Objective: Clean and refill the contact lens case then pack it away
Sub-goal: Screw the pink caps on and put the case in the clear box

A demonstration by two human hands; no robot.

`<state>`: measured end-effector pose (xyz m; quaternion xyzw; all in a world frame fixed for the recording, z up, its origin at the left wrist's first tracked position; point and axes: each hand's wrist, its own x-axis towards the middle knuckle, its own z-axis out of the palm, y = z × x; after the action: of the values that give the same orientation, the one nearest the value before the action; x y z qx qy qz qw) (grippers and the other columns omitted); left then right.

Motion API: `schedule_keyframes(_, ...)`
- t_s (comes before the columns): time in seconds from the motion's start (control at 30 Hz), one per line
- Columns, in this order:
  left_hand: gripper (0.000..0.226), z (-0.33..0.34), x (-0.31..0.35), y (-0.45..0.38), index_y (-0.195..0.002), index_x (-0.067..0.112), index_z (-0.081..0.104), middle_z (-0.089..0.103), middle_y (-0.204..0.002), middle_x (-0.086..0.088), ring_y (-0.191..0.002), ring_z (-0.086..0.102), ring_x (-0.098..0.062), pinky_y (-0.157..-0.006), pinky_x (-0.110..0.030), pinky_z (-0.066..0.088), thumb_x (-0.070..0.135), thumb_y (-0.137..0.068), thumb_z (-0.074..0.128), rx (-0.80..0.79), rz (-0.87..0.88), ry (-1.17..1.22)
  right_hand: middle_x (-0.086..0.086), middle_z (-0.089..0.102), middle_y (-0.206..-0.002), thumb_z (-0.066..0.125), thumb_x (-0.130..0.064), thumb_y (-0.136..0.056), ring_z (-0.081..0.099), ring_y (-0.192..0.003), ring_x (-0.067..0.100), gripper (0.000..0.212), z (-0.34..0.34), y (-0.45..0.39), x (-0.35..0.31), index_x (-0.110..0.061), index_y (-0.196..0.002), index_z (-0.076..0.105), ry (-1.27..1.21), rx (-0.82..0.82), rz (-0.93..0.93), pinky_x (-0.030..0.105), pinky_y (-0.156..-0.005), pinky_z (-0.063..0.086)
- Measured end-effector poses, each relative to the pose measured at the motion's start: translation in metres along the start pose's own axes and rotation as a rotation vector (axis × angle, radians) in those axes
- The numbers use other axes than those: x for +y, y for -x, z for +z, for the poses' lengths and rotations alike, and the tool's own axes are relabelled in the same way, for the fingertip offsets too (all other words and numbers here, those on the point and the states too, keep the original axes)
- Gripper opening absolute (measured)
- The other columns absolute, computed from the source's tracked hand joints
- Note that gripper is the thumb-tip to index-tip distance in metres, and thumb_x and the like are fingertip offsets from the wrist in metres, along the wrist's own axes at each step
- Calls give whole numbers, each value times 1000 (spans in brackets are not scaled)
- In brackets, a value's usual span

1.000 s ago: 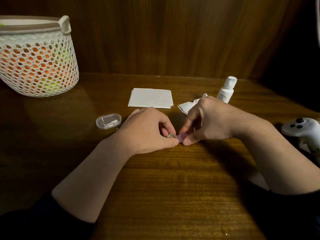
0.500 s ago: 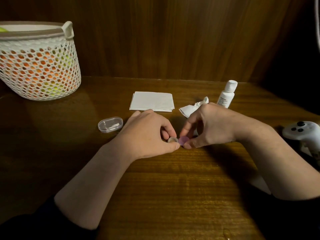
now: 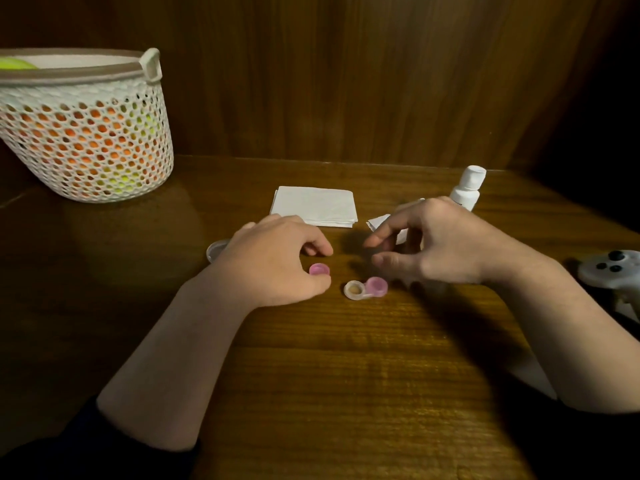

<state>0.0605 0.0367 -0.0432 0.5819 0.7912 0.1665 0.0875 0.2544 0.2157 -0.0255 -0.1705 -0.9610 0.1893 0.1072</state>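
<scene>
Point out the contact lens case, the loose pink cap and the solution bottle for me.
contact lens case (image 3: 365, 288): head view, on the bridge where its two wells join.
loose pink cap (image 3: 319, 269): head view, on its top face, beside the left hand.
solution bottle (image 3: 467, 192): head view, on its white shoulder below the cap.

Illumination is dim and warm throughout. One soft source appears to lie above and in front, lighting the centre of the wooden table (image 3: 346, 375) and the folded napkin (image 3: 317, 205), which is the brightest surface. A faint sheen shows on the table beside the mesh basket (image 3: 86, 133). Corners fall to near black, chiefly upper right and lower left. The right hand (image 3: 446, 244) casts a soft shadow beneath it and shows slight motion blur at the fingers. Wide-angle bending is evident at the edges. Detail is soft and grainy.
</scene>
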Motion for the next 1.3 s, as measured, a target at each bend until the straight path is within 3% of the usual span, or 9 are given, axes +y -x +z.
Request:
schedule_keyframes(0.17,17,2,-1,-3,-114,49,72,59,-109,29,-93,51,3,-67,-20,30,44,-97,73,-23,-7,13,-27,70,-98,80,-34,-94,62,-96,-11,17,7,-3,1,-43,-109,79,2,9,-27,3,-70,44)
schedule_keyframes(0.3,17,7,-1,-5,-112,47,73,60,-112,26,-97,55,-3,-78,-24,40,37,-98,75,32,4,86,-24,71,-104,77,-33,-96,66,-94,-2,22,10,-4,-1,-49,-111,75,-5,30,-35,9,-67,46)
schedule_keyframes(0.43,22,9,4,-10,-121,36,75,65,-102,27,-92,65,-2,-73,-14,49,29,-101,72,241,12,456,-19,71,-102,81,-22,-92,68,-92,5,32,17,-3,-12,-41,-116,74,-71,248,-154,15,-72,54)
schedule_keyframes(0.57,15,11,13,-10,-113,34,77,80,-101,15,-99,75,-1,-73,-14,57,27,-101,71,204,-57,904,-18,69,-115,90,-24,-86,72,-90,13,39,17,-2,-20,-31,-120,72,-202,344,-240,20,-71,60)
schedule_keyframes(0.73,25,11,12,-12,-122,24,74,83,-113,3,-113,76,-11,-93,-28,59,15,-100,70,113,-47,1213,-8,70,-122,90,-22,-85,74,-86,16,43,20,-2,-22,-19,-124,73,-246,416,-282,31,-73,64)
schedule_keyframes(0.87,43,10,12,-12,-136,18,66,78,-129,-4,-122,73,-15,-106,-33,57,6,-94,69,11,22,1397,-3,73,-119,87,-19,-89,73,-89,20,33,20,-2,-22,-13,-120,78,-264,431,-311,24,-75,60)
schedule_keyframes(1.1,59,9,8,-12,-141,15,63,79,-124,-6,-121,74,-18,-102,-32,59,20,-83,73,-9,39,1352,-8,77,-113,87,-28,-86,73,-86,23,34,17,2,-24,-19,-118,80,-363,375,-220,32,-77,62)
schedule_keyframes(1.23,50,5,13,-10,-129,26,72,78,-121,1,-105,75,-17,-81,-30,58,45,-83,71,85,-85,1188,-16,78,-106,88,-38,-83,73,-86,14,30,7,4,-20,-31,-112,81,-333,303,-145,30,-71,62)
schedule_keyframes(1.3,24,7,13,-11,-114,31,76,76,-108,4,-85,69,-6,-71,-24,49,46,-98,65,211,-139,1019,-25,78,-102,90,-38,-80,72,-88,4,28,1,4,-14,-37,-107,81,-314,180,-95,21,-71,58)
